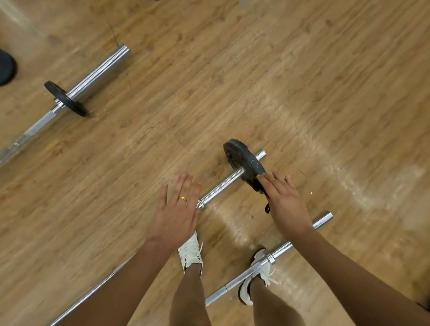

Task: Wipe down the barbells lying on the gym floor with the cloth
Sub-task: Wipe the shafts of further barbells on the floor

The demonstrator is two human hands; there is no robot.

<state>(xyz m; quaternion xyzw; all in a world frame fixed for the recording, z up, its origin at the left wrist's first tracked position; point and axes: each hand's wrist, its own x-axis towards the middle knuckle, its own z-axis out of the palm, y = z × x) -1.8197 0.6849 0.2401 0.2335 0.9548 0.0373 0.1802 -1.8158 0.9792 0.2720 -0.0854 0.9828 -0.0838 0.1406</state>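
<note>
Resting flat-fingered on the black round weight plate [244, 164], the right hand [287, 205] grips nothing; the left hand [176, 210] hovers open. Three chrome steel barbells [223, 185] lie across the wooden floor [311, 80]. No cloth shows; wiping seemingly unstarted.

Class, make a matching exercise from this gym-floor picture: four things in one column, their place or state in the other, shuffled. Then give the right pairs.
Things
1. left hand
2. right hand
3. bare barbell
4. loose plate

States
A. lies flat at the far left edge
B. fingers rest on a black plate
C. open, wears a gold ring
D. runs across by the white shoes

Pairs: 1-C, 2-B, 3-D, 4-A
</note>
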